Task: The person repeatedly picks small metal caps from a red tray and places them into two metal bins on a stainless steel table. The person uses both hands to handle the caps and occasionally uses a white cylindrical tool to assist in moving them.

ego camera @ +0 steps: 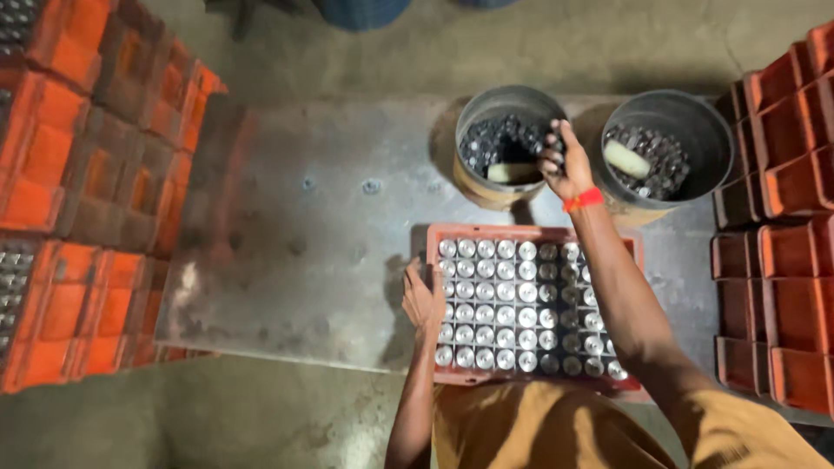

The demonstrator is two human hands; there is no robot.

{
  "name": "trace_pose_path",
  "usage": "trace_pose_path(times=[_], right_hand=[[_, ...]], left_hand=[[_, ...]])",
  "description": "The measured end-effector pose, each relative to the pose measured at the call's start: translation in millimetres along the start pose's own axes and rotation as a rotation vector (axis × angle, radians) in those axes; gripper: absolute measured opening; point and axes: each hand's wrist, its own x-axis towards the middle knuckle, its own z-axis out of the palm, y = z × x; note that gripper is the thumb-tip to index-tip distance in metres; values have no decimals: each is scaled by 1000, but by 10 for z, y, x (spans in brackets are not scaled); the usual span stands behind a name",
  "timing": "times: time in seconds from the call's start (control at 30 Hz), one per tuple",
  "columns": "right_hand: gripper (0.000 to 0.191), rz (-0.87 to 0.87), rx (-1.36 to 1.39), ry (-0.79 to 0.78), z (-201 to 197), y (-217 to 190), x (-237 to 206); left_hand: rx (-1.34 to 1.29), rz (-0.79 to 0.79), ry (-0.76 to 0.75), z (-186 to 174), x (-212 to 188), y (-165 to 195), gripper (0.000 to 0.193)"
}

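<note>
A red crate (532, 233) packed with rows of upright silvery metal pieces (506, 314) lies on the grey desk (295, 260), close to the person's body. The left hand (422, 300) is laid flat against the crate's left wall, fingers (415, 276) pressed together along the rim, nothing pinched. The right hand (565, 163) is reached over the left bucket (504, 108), which holds small dark metal parts (486, 139) and a pale scoop-like object (511, 173). The right fingers (552, 143) are curled down among the parts; whether any are pinched cannot be told. A second bucket (669, 113) with similar parts and a pale object (627, 159) stands just beside the first, to the right. Stacks of red crates are seen on the left (78, 191) and on the right (782, 260).

The small parts are judged to be hard, rigid and light singly, likely smooth and apt to slip, so they are best gathered in a cupped handful or pinched one by one across their sides. The loaded crate is judged heavy and stiff; it is best gripped by opposite rims with both hands and kept level, lest the standing pieces be tipped.
</note>
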Motion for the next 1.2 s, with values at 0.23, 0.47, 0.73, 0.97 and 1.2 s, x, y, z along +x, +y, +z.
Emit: trace_pose_path(times=[0.23,0.47,0.73,0.97,1.2], right_hand=[[19,208,41,124,-533,1028,-1563],[16,-401,-1147,65,-262,2040,-2599],[10,-893,-1513,-123,67,1980,-2853],[14,-672,-1443,-161,70,2025,-2928],[32,-298,-1465,-174,-115,2083,-2733]], left_hand=[[-603,-10,-33,419,-792,-158,27],[-1658,-859,-692,647,-1347,31,57],[-1881,-832,-738,432,-1430,110,55],[-2002,-1046,-622,492,-1707,-291,37],[-1806,-924,-242,-347,-1656,-605,26]])
